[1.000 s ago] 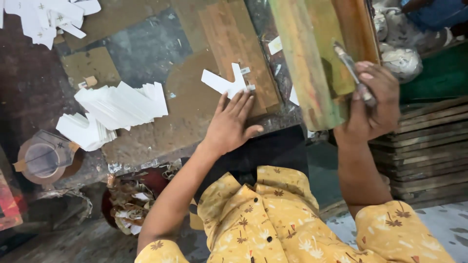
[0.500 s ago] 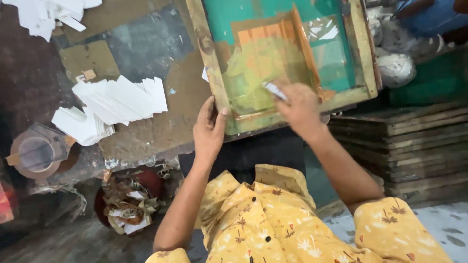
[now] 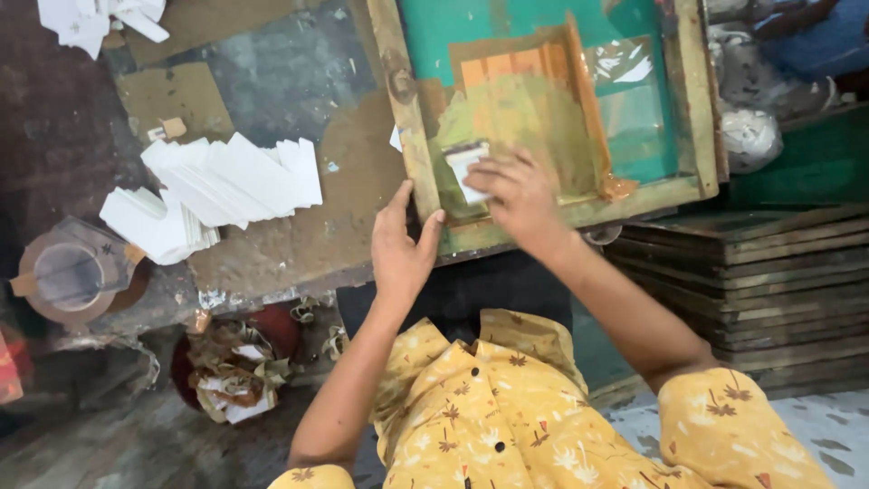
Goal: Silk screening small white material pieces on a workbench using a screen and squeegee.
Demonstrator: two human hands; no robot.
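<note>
Printing looks to be the step in hand: the wooden screen frame [image 3: 543, 109] lies flat on the table [image 3: 272, 244], at 12 o'clock from the person. The right hand [image 3: 516, 195] rests inside it on the mesh, fingers curled and pinching a small pale squeegee [image 3: 466, 167] over the greenish ink patch. The left hand [image 3: 403, 249] is spread, with thumb and fingers pressed against the frame's near left corner to steady it. Judged from this, the next move calls for an even pull of the blade across the mesh while the left hand keeps the frame from sliding. At 10 o'clock lies a fanned stack of white cards [image 3: 231, 177], with another white pile [image 3: 158, 226] just beside it, both apart from the frame. A roll of tape [image 3: 68, 276] sits at 9 o'clock, and a stack of dark boards [image 3: 751, 272] at 3 o'clock. Nothing seems to block the stroke; the frame's raised edges alone bound it.
</note>
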